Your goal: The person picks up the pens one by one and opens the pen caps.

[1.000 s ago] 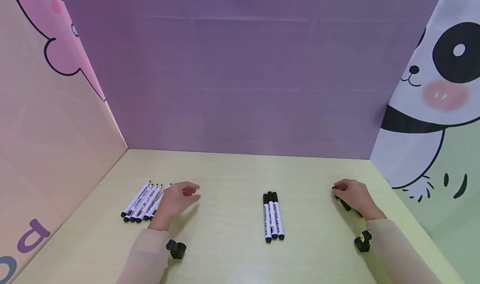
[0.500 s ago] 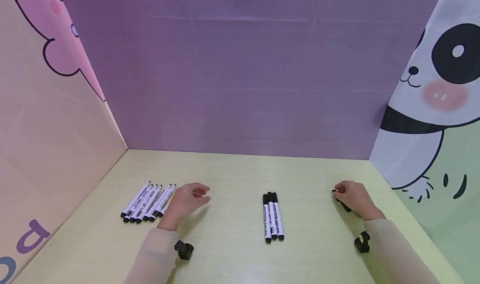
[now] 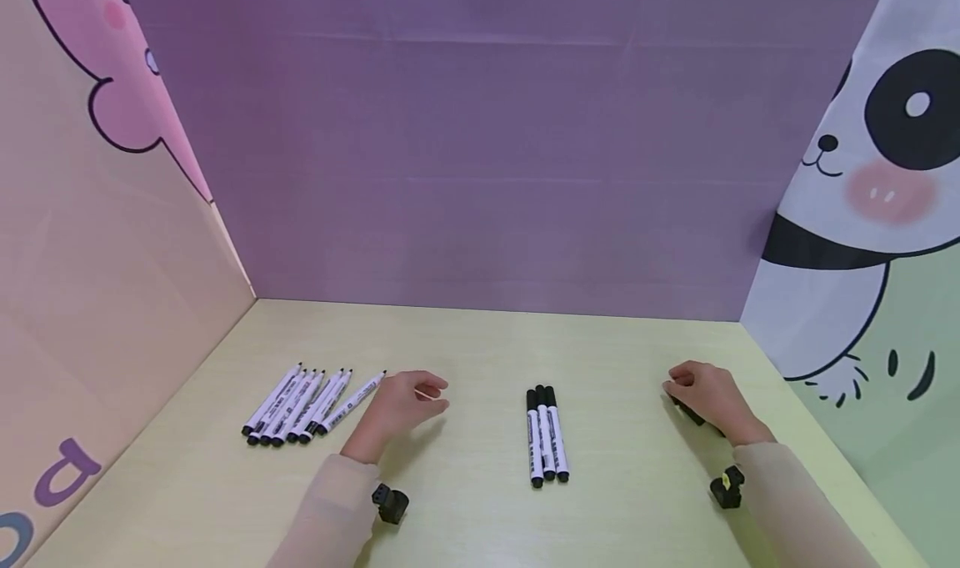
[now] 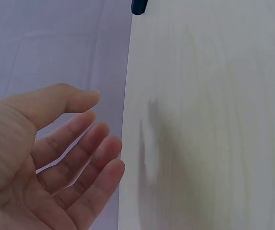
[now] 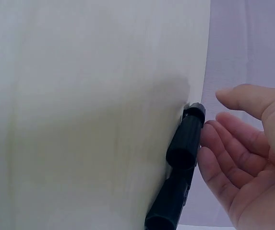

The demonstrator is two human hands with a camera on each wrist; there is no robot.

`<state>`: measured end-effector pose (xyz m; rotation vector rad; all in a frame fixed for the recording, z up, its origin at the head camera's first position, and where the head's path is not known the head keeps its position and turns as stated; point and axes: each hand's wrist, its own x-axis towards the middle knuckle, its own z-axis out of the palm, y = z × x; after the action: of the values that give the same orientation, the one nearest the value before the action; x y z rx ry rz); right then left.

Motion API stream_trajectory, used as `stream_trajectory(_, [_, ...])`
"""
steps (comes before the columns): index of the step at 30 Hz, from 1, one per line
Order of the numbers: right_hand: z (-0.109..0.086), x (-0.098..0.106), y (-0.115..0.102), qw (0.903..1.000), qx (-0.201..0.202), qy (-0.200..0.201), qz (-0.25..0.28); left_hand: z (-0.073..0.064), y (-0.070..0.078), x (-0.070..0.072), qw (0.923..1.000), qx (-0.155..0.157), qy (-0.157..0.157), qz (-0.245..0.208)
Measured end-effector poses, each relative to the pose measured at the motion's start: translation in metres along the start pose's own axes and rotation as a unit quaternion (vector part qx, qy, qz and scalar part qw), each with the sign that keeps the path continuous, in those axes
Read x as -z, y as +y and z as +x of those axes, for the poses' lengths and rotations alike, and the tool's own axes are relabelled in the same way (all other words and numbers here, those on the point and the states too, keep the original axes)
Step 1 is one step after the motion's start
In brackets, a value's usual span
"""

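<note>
My left hand (image 3: pixel 405 401) hovers over the table, thumb and fingers apart around nothing, as the left wrist view shows. Behind it lies a slanted uncapped marker (image 3: pixel 352 403), its tip close to the knuckles. Farther left several more white uncapped markers (image 3: pixel 288 405) lie side by side, tips pointing away. My right hand (image 3: pixel 705 393) is low at the table's right side, over some black marker caps (image 5: pixel 184 141). In the right wrist view the fingertips are right at the caps, with the thumb held apart from them. Part of the cap row is hidden under this hand.
Three capped white markers (image 3: pixel 547 434) lie together mid-table between my hands. A purple panel (image 3: pixel 495 151) closes off the back. Printed side panels stand left (image 3: pixel 112 301) and right (image 3: pixel 847 326), the right one near my right forearm.
My left hand has moved right, away from the uncapped markers, uncovering those at the right end and the slanted one. My right hand has stayed almost still over the caps.
</note>
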<state>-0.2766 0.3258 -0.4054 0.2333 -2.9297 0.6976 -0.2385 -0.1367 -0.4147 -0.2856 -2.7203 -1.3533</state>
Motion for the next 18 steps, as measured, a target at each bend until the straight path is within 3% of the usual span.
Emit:
stream_trajectory(9, [0.000, 0.001, -0.003, 0.9996, 0.002, 0.007, 0.029, 0.006, 0.010, -0.017, 0.9998, 0.004, -0.020, 0.000])
stream_trajectory(18, [0.001, -0.003, -0.011, 0.9974, 0.037, 0.023, 0.057, 0.010, 0.022, -0.034, 0.9983, -0.026, -0.052, 0.011])
